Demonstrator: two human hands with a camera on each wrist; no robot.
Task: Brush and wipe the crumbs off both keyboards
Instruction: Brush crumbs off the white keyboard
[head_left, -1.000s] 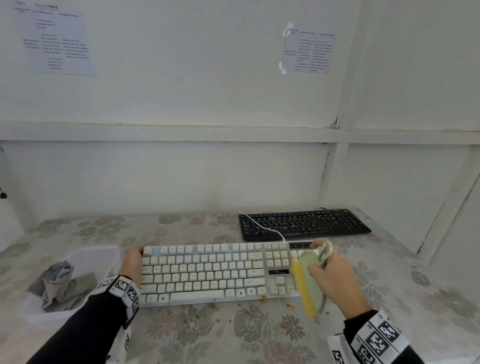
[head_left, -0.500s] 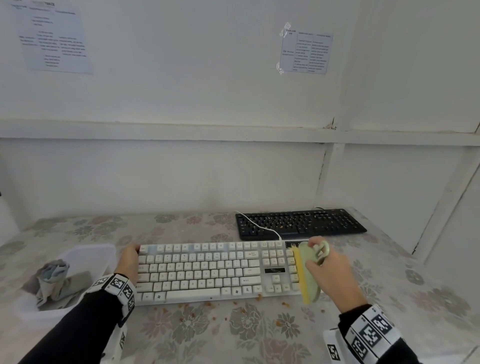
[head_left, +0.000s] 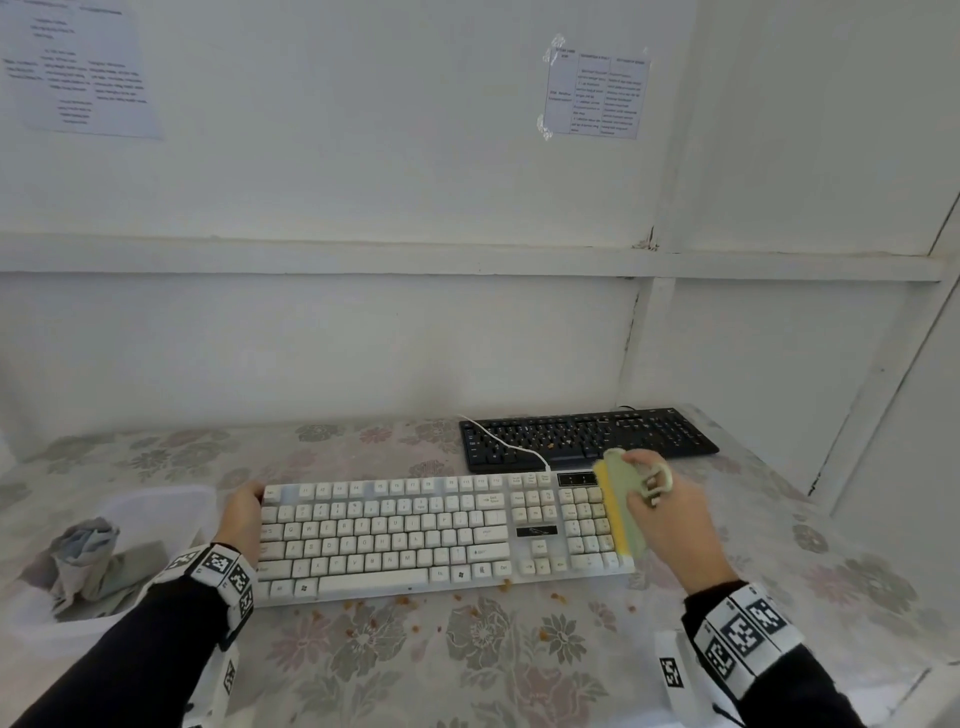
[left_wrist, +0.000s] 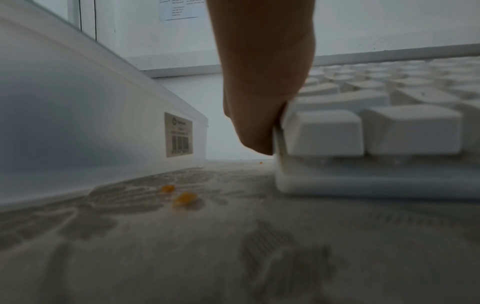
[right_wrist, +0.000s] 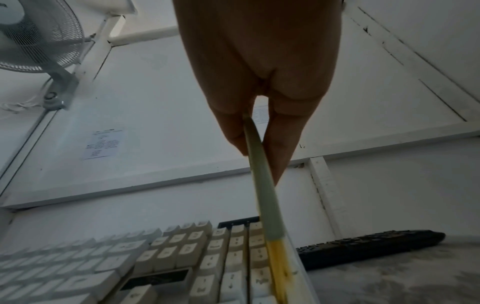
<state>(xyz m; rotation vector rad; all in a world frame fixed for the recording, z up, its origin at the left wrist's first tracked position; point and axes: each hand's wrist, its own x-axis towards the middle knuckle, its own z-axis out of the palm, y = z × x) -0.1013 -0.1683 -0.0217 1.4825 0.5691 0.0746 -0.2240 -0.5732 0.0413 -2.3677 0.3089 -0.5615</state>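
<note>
I see the tabletop (head_left: 519, 670) under its flowered cover, and on it the white keyboard (head_left: 395, 530) lying near me with the black keyboard (head_left: 587, 436) just behind its right end, apart from it. A clear plastic bin (head_left: 124, 506) stands just left of the white keyboard with a crumpled cloth (head_left: 85, 558) inside. My left hand (head_left: 244, 514) lies against the white keyboard's left edge, steadying it; from the wrist view I cannot tell whether the fingers curl round the frame or merely press on it. My right hand (head_left: 670, 519) is clamped on the brush (head_left: 621, 506), pinching its green back, and the yellow bristles sit on the number pad at the right end. Crumbs (head_left: 405, 603) lie scattered on the tabletop along the front edge of the white keyboard, whose keys look mostly free of them, so I judge its brushing is close to finished. The black keyboard shows orange bits among its keys, so I judge it is not yet brushed, and the wiping with the cloth is not yet begun.
</note>
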